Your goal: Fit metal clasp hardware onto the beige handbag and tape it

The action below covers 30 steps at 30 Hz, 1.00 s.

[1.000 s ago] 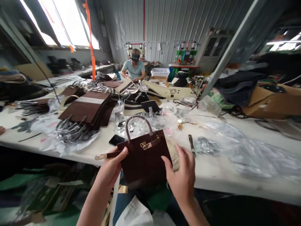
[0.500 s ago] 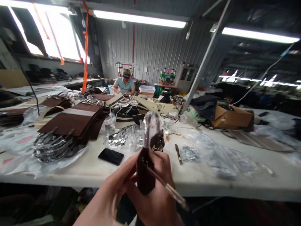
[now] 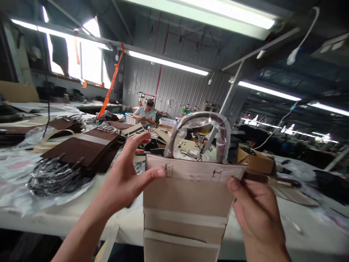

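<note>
A pale bag panel (image 3: 185, 196) stands upright before me, its lining side facing me. A curved brown handle (image 3: 200, 115) in clear plastic wrap rises from its top edge, and two small bent metal prongs show below the handle's ends. My left hand (image 3: 122, 174) is at the top left corner, thumb tip on the panel and fingers spread apart. My right hand (image 3: 256, 207) grips the right edge, thumb in front. A slim tool with a dark brown end (image 3: 289, 182) and a metallic section sticks out to the right from behind that hand.
Stacked brown bag panels (image 3: 81, 147) with plastic-wrapped handles lie on the white table (image 3: 128, 218) at left. A tape roll (image 3: 45, 145) sits beside them. A cardboard box (image 3: 253, 160) is at right. Farther back, a co-worker (image 3: 145, 112) sits.
The panel has turned from edge-on to flat facing me and has come up. My left hand has moved left with its fingers spread. The view has tilted upward.
</note>
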### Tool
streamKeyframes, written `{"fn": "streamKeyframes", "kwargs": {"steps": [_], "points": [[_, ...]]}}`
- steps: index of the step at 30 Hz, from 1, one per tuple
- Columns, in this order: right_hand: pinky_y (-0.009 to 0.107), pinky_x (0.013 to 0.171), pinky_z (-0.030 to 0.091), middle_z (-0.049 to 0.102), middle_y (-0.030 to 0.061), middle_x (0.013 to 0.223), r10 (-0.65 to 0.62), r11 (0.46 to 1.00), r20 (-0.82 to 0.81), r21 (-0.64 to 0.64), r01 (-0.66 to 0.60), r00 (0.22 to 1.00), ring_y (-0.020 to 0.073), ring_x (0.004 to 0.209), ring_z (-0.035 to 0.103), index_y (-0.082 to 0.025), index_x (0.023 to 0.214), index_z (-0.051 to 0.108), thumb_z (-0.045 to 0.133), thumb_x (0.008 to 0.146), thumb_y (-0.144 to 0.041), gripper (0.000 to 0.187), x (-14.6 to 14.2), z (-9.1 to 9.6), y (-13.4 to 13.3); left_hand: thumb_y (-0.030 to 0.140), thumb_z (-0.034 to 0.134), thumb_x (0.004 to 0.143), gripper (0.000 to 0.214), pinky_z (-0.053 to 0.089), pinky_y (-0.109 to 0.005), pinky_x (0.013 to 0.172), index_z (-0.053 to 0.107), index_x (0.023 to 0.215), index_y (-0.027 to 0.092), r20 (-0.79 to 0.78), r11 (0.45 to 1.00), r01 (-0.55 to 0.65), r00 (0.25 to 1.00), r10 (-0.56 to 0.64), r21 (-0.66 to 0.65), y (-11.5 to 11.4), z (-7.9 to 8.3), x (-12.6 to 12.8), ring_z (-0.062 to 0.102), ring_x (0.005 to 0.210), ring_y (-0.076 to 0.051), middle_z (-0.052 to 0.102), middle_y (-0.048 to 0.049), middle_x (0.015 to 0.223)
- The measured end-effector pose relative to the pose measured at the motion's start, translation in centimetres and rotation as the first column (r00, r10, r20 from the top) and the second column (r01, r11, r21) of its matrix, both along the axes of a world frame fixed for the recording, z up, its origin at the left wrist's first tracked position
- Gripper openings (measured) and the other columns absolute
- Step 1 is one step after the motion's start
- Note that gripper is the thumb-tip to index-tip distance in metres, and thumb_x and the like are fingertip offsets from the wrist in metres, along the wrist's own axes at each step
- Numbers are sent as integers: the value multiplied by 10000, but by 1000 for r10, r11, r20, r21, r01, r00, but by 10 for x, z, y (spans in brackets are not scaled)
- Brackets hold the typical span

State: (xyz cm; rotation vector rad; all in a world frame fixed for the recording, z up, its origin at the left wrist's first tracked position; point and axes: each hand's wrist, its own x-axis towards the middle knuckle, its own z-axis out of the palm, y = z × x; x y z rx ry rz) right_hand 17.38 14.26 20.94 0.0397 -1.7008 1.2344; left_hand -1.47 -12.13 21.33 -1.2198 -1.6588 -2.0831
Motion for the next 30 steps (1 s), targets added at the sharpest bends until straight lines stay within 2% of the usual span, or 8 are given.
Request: {"fn": "streamKeyframes", "kwargs": {"steps": [4,7,11,15,19,23,27,30], "points": [[332,617,532,723,62,715,65,996,12,-70,-64,998,213,657,639,-224,802,843,946,867,-545,343,-10,-18,28,466,1005,856,513,552,-553,1212,877,1294,231,82,865,430,902,-424,-259,-11,-10,-9,687,1382,-485,799,-149,1363],[307,570,470,689,49,674,97,985,76,-150,-85,992,181,600,566,-221,841,859,969,814,-597,393,-18,-49,37,376,1013,833,337,587,-560,1158,920,1122,229,162,771,528,847,-506,-357,-14,-19,-3,746,1281,-491,845,-136,1203],[318,538,461,686,49,703,157,966,136,-227,-124,978,179,569,537,-238,935,878,973,774,-667,468,-25,-86,43,330,1017,821,244,547,-549,1222,920,1036,267,57,789,427,891,-450,-442,-12,-29,0,763,1276,-454,861,-122,1088],[324,556,517,761,80,840,274,950,260,-222,-219,926,192,621,614,-228,972,883,1005,770,-616,455,-23,-106,59,346,1004,854,145,303,-567,1405,890,936,309,-122,794,258,916,-383,-550,-8,-43,-10,771,1290,-396,858,-85,1046],[332,710,629,811,92,973,384,923,414,-203,-328,825,234,814,746,-236,1077,895,1007,844,-423,319,-17,-118,73,294,866,983,25,93,-575,1451,846,968,298,-194,685,201,870,-453,-700,1,-71,-18,775,1265,-346,843,-69,1118],[304,797,639,787,129,1176,431,900,453,-155,-407,780,251,1020,757,-231,1083,897,964,911,-360,225,-13,-127,77,225,642,1107,158,195,-613,1414,719,969,232,-238,583,132,825,-513,-802,10,-106,-18,767,875,-251,771,-20,907],[277,762,604,764,115,1146,471,879,492,-187,-439,732,220,976,728,-239,1110,894,941,941,-306,187,-7,-144,82,288,609,1145,197,551,-435,1053,637,963,221,-227,519,102,817,-530,-849,16,-136,-15,725,797,-248,733,-36,860],[283,796,607,771,106,1169,453,891,493,-253,-376,743,233,1024,733,-251,1111,894,958,926,-321,208,-4,-164,87,298,583,1147,122,455,-342,673,648,1071,229,-133,450,123,858,-496,-884,23,-152,-16,690,718,-237,726,-33,838]]}}
